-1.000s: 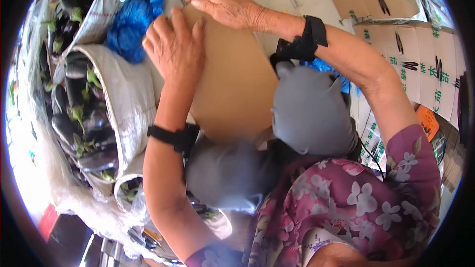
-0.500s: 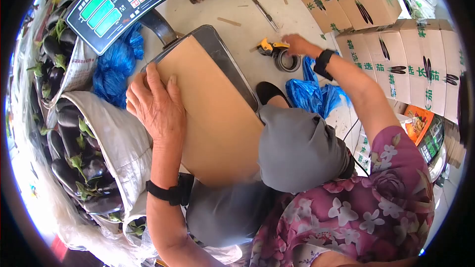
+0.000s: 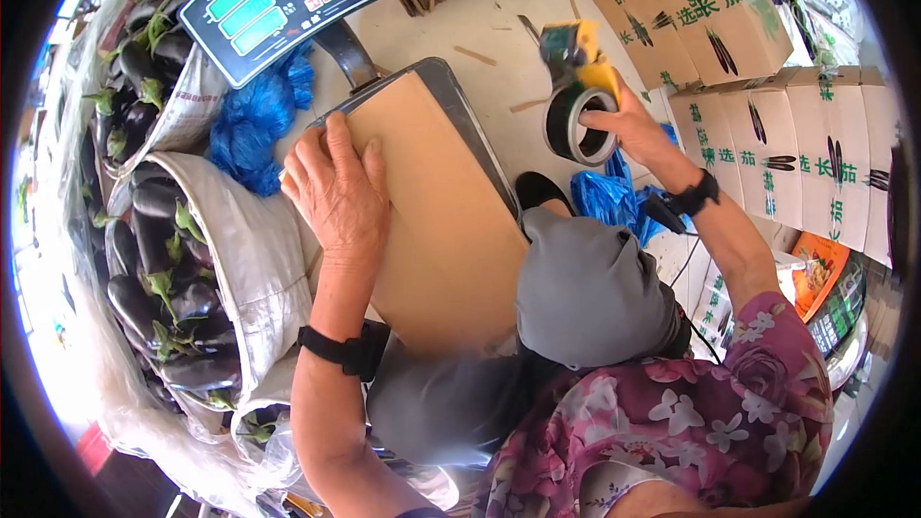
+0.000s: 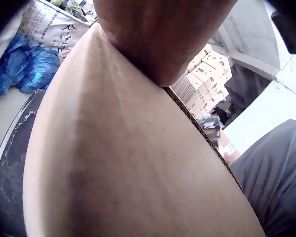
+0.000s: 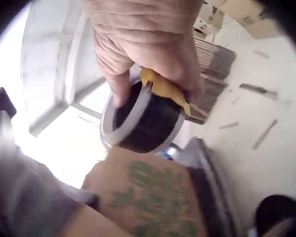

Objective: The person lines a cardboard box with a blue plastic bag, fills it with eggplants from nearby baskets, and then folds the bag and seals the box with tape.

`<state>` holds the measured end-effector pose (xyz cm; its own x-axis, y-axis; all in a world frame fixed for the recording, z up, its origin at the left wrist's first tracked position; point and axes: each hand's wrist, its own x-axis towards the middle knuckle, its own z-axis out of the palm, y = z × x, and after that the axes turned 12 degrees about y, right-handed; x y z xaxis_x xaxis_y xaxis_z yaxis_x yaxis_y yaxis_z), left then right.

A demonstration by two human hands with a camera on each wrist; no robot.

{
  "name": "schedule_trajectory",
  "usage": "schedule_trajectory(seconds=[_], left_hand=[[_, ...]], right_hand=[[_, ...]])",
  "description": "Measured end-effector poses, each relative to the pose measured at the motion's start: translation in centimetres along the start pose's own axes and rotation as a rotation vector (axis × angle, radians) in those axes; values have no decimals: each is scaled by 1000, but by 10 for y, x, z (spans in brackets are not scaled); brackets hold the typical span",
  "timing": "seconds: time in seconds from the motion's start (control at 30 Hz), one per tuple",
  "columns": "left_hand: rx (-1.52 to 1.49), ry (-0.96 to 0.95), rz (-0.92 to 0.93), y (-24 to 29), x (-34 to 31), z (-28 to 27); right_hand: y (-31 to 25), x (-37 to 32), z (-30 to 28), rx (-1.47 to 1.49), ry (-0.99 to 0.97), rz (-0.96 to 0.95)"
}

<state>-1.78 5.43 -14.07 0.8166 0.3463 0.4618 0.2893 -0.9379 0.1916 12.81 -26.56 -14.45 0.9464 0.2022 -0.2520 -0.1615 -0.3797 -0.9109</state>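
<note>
A brown cardboard box [image 3: 451, 230] lies on the black platform [image 3: 480, 144] of a weighing scale, between the person's knees. The left hand [image 3: 341, 187] rests on its far left part, fingers spread over the edge. In the left wrist view the cardboard side [image 4: 128, 158] fills much of the picture and the fingers are hidden. To the right of the box, the right hand [image 3: 638, 129] holds up a yellow tape dispenser [image 3: 600, 62] with a wide roll of tape [image 3: 561, 129]. The right wrist view shows the thumb inside the roll [image 5: 155, 123] and green print on the box [image 5: 158, 192].
The scale's display panel [image 3: 278, 5] stands at the far left. Sacks of eggplants [image 3: 158, 259] line the left side, with blue plastic bags [image 3: 254, 125] beside them. Printed cartons [image 3: 796, 153] are stacked at right. A cutter knife [image 5: 256, 90] and cardboard scraps lie on the floor.
The right hand left the box, reached to the floor at right and lifted the tape dispenser. The left hand stays on the box.
</note>
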Motion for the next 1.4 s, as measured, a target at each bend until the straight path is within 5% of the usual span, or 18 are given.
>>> schedule_trajectory(seconds=[0.03,0.13,0.2,0.4,0.43,0.53,0.6,0.67,0.7,0.9,1.0,1.23,1.4], left_hand=[[-3,36,13,-1,0,1],[-8,47,8,-2,0,0],[-11,78,14,-5,-2,-1],[-157,117,65,-17,-3,1],[-160,13,61,-22,-1,-4],[-551,139,-23,-37,-3,-6],[-866,160,-306,-54,-11,-24],[-1323,22,-831,-53,-15,-74],[-1349,-52,-874,-56,-20,-92],[-1562,-431,-881,-54,-50,-124],[-1408,-457,-692,-54,-46,-125],[-1690,-379,-955,-53,-59,-114],[-1627,-402,-998,-53,-61,-107]], right_hand=[[-26,-5,4,380,-120,93],[-64,6,11,531,-392,300],[-84,6,26,498,-479,264],[-159,-36,83,-292,-570,-656],[-161,-40,96,-335,-615,-685],[-154,-45,126,-494,-692,-769],[-157,-45,131,-455,-669,-874],[-159,-48,131,-458,-705,-845],[-159,-50,131,-458,-692,-860],[-165,-68,133,-528,-675,-822],[-164,-69,135,-551,-654,-854],[-163,-73,138,-561,-660,-909],[-165,-74,142,-582,-675,-966]])
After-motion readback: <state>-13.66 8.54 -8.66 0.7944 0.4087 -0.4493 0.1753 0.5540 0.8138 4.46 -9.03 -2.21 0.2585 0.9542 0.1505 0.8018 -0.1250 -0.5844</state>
